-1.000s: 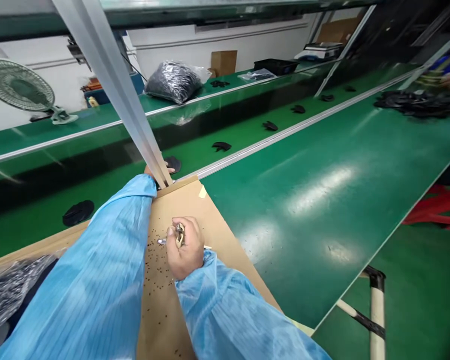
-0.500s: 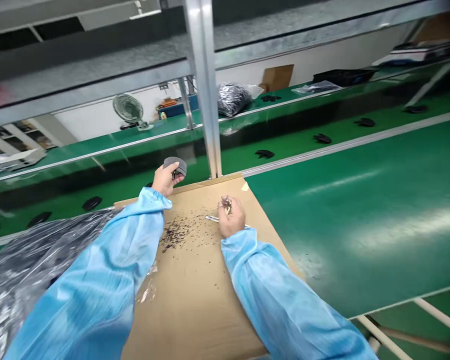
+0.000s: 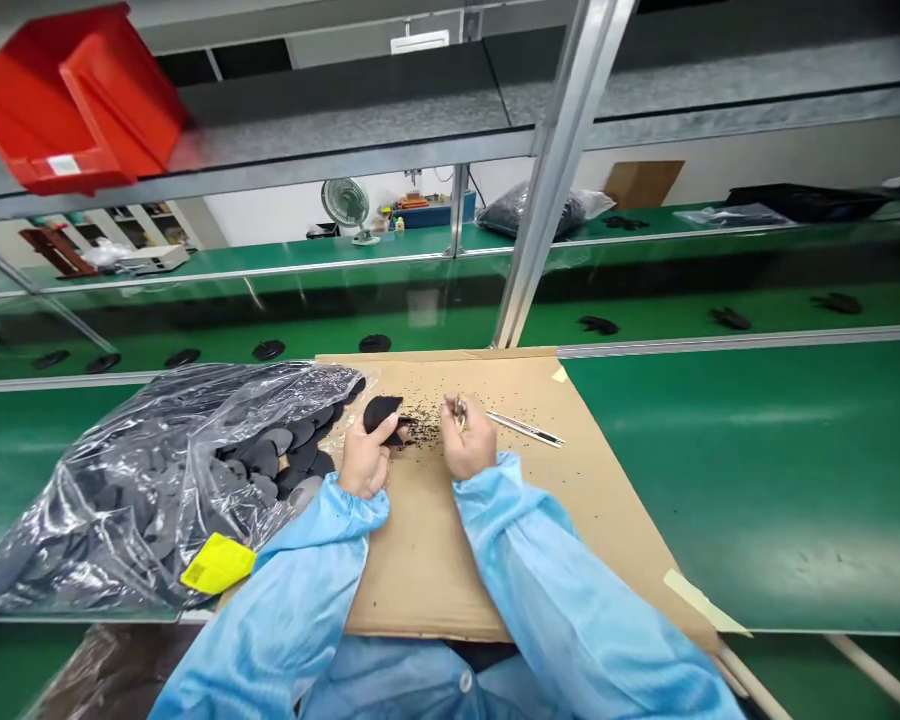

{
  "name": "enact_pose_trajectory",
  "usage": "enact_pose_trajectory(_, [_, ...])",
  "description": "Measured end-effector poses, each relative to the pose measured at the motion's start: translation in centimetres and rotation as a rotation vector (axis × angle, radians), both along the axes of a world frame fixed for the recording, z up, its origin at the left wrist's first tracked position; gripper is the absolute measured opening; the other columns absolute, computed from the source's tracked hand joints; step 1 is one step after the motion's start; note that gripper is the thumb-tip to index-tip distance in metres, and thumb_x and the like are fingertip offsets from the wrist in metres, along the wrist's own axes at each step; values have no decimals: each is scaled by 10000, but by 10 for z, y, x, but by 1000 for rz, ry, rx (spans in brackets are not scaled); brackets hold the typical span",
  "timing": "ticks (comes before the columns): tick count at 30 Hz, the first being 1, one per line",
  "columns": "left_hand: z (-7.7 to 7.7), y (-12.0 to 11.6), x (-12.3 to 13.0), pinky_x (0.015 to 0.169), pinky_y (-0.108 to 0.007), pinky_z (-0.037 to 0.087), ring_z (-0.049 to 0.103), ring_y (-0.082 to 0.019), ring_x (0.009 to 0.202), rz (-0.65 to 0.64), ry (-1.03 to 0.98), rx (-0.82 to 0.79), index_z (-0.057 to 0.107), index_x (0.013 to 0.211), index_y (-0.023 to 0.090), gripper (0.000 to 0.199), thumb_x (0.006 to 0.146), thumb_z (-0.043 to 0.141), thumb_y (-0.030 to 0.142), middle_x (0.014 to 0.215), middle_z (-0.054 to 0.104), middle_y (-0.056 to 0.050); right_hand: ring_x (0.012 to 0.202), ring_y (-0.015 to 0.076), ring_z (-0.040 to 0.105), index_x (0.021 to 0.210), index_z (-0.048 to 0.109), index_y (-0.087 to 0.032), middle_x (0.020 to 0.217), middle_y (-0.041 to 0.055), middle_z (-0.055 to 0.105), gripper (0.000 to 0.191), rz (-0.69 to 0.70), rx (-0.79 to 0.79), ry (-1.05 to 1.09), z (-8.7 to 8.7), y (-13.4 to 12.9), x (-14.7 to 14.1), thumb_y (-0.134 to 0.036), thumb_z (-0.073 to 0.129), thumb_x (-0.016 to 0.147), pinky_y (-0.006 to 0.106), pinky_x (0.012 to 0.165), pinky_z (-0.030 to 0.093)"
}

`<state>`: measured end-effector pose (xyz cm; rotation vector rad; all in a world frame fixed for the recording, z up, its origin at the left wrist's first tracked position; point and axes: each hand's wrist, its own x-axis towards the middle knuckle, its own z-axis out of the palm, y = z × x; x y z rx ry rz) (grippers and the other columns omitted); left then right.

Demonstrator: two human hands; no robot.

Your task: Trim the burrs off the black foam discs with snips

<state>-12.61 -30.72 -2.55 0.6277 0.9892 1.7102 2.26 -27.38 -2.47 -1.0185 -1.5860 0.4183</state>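
My left hand (image 3: 365,455) grips a black rounded pad (image 3: 382,410) by its edge, thumb on top, above the cardboard sheet (image 3: 412,560). To its right, my right hand (image 3: 468,440) is closed around a small brass-coloured metal tool (image 3: 461,412), mostly hidden by the fingers. Tiny black scraps (image 3: 424,425) lie scattered on the cardboard between and behind the hands. Just right of my right hand lies a slim silver tool (image 3: 529,430). A clear plastic bag (image 3: 157,430) full of dark round pads (image 3: 300,455) rests beside my left forearm.
A yellow label (image 3: 218,563) lies on the bag. Beyond the cardboard, several black pieces (image 3: 268,349) sit on a green belt. A metal post (image 3: 551,200) rises at the cardboard's far edge. A red bin (image 3: 82,110) stands on the shelf above. Green worktop (image 3: 757,480) extends rightward.
My left hand has come back from the cardboard's far edge toward me with a pad in it, closer to my right hand. The view has turned left, bringing the bag and red bin into sight.
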Motion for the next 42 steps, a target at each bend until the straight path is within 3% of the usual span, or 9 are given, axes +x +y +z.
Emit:
enact_pose_trajectory(4, [2,3,-11,580,-221,500,583,-99,661,-126,-222,-90,630,856,186,269,641,782,239,779,610,-11,856,219,572,1015,629,-174,906,87,640,227,114,122,-335,-16,-11,-9,-216,498,834,346,809,447])
enact_pose_trajectory(7, [2,2,-15,522,-171,471,545,-61,600,-166,-362,-159,622,821,167,212,662,761,168,726,579,3,839,225,574,1058,638,-167,904,88,653,268,88,141,-466,-19,-10,-7,-221,519,824,349,791,443])
enact_pose_trajectory(18, [4,-2,-11,501,-151,480,536,-49,561,-189,-446,-237,622,801,152,86,750,668,101,731,588,-8,819,207,587,1105,645,-178,874,67,668,284,74,160,-538,-17,-8,-4,-246,530,855,317,794,445])
enact_pose_trajectory(30, [9,-4,-9,492,-171,473,542,-71,550,-208,-515,-252,599,879,124,90,850,534,69,689,561,-6,815,200,584,1138,640,-191,867,57,678,341,13,117,-695,-14,-11,1,-173,556,808,282,791,425])
enact_pose_trajectory(35, [9,-4,-9,512,-179,484,549,-75,566,-203,-478,-229,594,887,127,82,827,577,74,708,567,-4,833,189,607,1109,657,-185,906,62,687,331,76,8,-615,-12,-14,-1,-155,520,809,261,767,440])
enact_pose_trajectory(42, [5,-4,-8,533,-172,478,548,-66,598,-207,-404,-151,595,920,130,183,760,681,103,788,601,-12,784,168,620,930,694,-179,892,38,695,190,315,-237,-171,-11,-14,-2,-241,544,832,255,724,467])
